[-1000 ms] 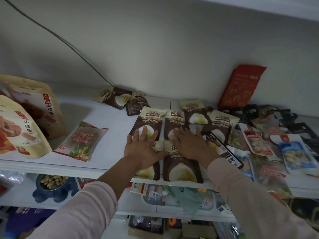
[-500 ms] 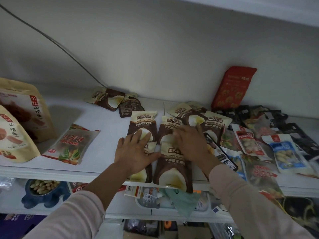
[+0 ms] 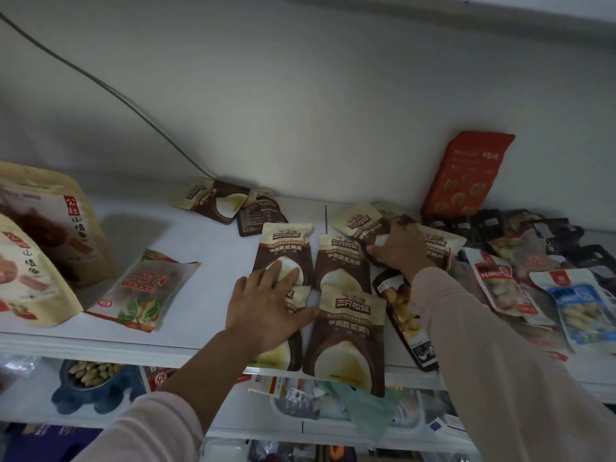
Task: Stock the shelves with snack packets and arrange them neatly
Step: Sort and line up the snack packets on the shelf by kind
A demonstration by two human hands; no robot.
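Note:
Several brown-and-cream snack packets lie on the white shelf (image 3: 213,261) in two columns. My left hand (image 3: 266,305) presses flat on the left column, fingers spread over the front left packet (image 3: 280,356) and reaching the rear left packet (image 3: 286,248). The front right packet (image 3: 346,341) overhangs the shelf edge, behind it the rear right packet (image 3: 343,265). My right hand (image 3: 398,248) grips another brown packet (image 3: 361,223) from the pile at the back right, fingers curled round it.
Two more brown packets (image 3: 216,200) lie by the wall. Large beige bags (image 3: 43,228) stand at left, beside a peanut packet (image 3: 143,291). A red bag (image 3: 466,175) leans on the wall. Mixed snack packets (image 3: 533,288) crowd the right. A lower shelf holds a blue bowl (image 3: 93,385).
My right hand left the right column and moved back and right, taking hold of a packet in the pile. My left hand stayed pressing on the left column.

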